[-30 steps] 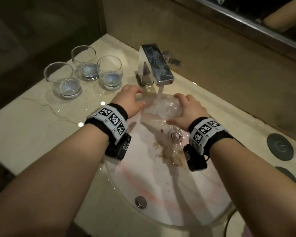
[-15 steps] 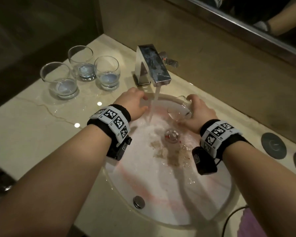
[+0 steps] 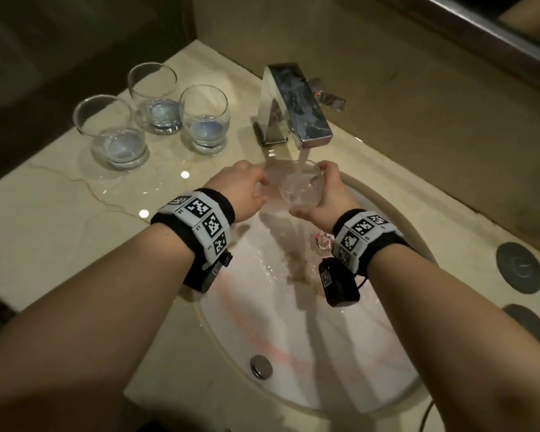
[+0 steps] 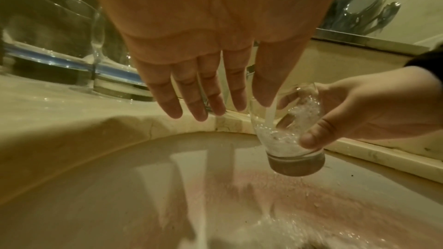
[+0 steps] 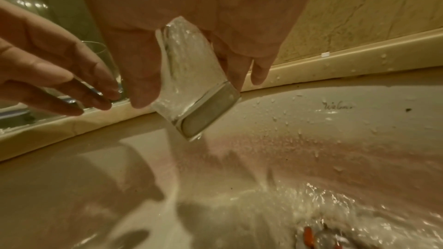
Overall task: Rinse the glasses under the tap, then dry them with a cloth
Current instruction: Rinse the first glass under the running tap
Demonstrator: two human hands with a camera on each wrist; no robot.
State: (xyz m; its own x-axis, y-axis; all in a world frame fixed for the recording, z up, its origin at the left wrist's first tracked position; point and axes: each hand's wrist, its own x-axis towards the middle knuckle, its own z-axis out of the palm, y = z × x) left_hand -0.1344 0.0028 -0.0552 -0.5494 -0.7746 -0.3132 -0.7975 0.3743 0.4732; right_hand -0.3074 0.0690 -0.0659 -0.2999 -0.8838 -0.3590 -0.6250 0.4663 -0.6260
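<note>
One glass (image 3: 300, 188) gripped by right hand (image 3: 328, 198) under tap (image 3: 296, 110), left hand (image 3: 240, 191) fingers loose, empty.

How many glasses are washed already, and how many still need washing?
None looks finished. The right hand holds one glass under the tap, water pouring in; the left hand is open beside it. Three glasses wait on the counter with water inside. No drying cloth is in view.
</note>
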